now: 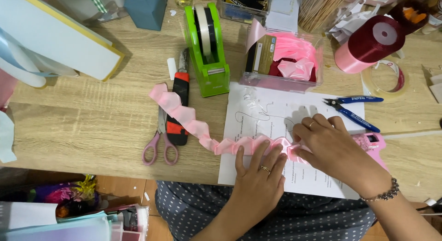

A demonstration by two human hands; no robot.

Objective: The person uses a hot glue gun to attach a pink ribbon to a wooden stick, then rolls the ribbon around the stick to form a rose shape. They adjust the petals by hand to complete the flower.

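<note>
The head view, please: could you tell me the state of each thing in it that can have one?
pink ribbon: gathered into folds, lying across the table
left hand: fingers flat, pressing the ribbon
right hand: pinching the ribbon's folded end
scissors: shut, lying flat
pliers: handles apart, lying flat
clear box: open, holding pink bows
dark red ribbon spool: wound, on its side

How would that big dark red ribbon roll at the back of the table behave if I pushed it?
The ribbon roll lies on its rounded side, so it would probably roll. It looks fully wound, so likely fairly heavy for its size. Its glossy surface may be a bit slippery, and the loose pink end beneath could unwind as it goes.
</note>
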